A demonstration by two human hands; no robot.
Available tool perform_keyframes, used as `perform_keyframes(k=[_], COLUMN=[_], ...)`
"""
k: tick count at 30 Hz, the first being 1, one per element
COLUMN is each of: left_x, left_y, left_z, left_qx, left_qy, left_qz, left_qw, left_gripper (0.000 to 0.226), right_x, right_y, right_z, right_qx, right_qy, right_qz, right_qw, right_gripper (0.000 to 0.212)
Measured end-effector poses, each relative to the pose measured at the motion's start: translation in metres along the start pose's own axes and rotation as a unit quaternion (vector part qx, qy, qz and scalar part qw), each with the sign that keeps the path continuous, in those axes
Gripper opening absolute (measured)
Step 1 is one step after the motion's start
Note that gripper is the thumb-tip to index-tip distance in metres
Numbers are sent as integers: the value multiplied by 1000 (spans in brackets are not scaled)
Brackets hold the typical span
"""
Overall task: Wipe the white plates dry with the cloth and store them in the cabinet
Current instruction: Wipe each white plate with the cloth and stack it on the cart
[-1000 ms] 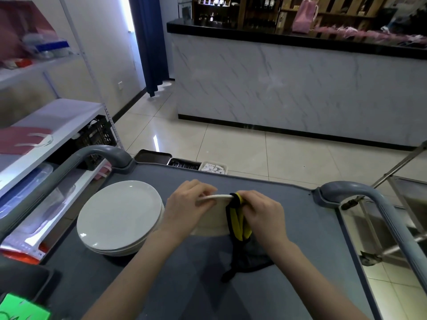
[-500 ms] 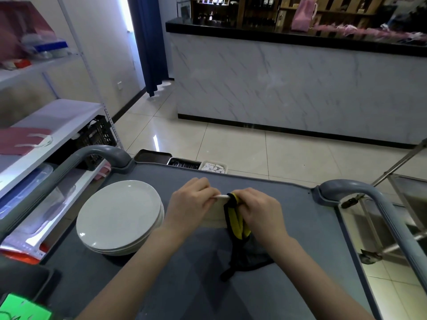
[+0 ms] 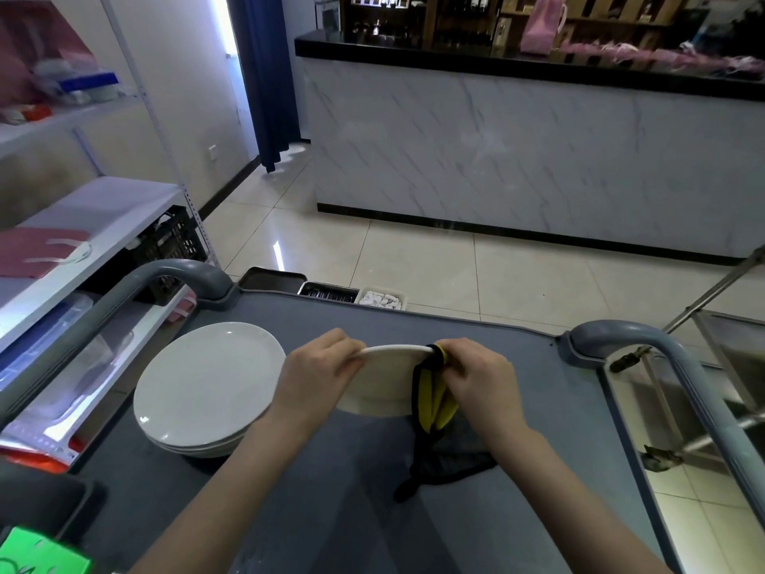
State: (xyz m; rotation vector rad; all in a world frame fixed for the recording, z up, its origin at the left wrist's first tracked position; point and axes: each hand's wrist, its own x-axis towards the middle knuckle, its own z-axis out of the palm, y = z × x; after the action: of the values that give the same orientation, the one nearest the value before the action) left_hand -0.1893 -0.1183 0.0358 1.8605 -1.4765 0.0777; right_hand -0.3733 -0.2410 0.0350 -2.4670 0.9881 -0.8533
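Plate (image 3: 385,383) is pinched at its rim by the left hand (image 3: 318,374) and through the cloth (image 3: 432,397) by the right hand (image 3: 480,379), and is reckoned stiff, breakable, probably slick.

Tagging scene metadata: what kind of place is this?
Likely a bar or restaurant service area: a marble-fronted counter with bottle shelves behind it, and a grey service cart carrying a stack of white plates.
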Motion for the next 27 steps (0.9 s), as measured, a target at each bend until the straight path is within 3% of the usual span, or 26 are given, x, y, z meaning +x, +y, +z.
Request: perform_keyframes(k=[6, 11, 15, 19, 24, 27], left_x=[10, 2, -5, -1, 9, 9], left_y=[22, 0, -22, -8, 14, 10], left_z=[7, 2, -5, 0, 10, 13], left_qx=[27, -31, -37, 1, 29, -15], left_qy=[-23, -36, -43, -8, -23, -39], left_qz=[65, -32, -88, -44, 60, 37], left_qw=[997, 998, 994, 999, 998, 998], left_gripper=[6, 13, 5, 8, 12, 8], right_x=[-3, -10, -8, -2, -2, -4], right_y=[-18, -1, 11, 3, -15, -14], right_z=[10, 6, -1, 4, 15, 15], right_qx=[-64, 5, 34, -11, -86, -46], right_qy=[6, 33, -3, -19, -17, 6], right_qz=[-78, -40, -4, -3, -72, -61], right_qw=[995, 999, 999, 1000, 994, 997], right_gripper=[25, 29, 33, 28, 22, 26])
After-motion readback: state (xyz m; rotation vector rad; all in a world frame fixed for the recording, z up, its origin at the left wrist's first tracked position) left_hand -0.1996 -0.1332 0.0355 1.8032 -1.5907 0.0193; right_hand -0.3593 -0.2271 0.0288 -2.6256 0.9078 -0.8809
